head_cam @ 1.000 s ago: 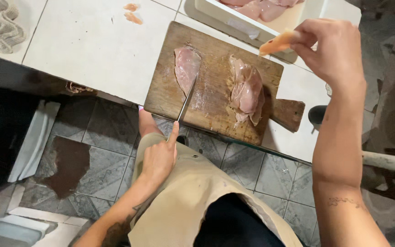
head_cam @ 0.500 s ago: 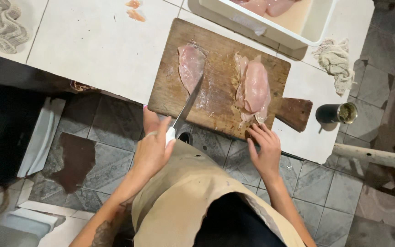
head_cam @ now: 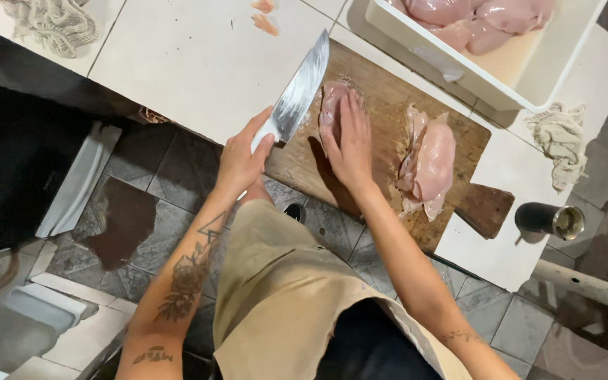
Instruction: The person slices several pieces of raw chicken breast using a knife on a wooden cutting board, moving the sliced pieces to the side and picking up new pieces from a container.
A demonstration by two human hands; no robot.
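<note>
Now pressing right hand (head_cam: 350, 144) flat on chicken breast (head_cam: 332, 105) at cutting board's (head_cam: 388, 91) left edge, having left second breast (head_cam: 431, 158); left hand (head_cam: 241, 158) gripping knife (head_cam: 297, 91), raising blade beside it.

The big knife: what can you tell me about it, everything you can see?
The knife is a large kitchen knife with a broad, shiny steel blade tapering to a point. The left hand has its grip around the handle, which is almost wholly hidden, with fingers reaching onto the blade's base. The blade slants up and away from the hand, its point toward the far side, over the left edge of the wooden cutting board, beside the raw chicken piece pressed under the right hand. Whether it touches the meat is unclear.
</note>
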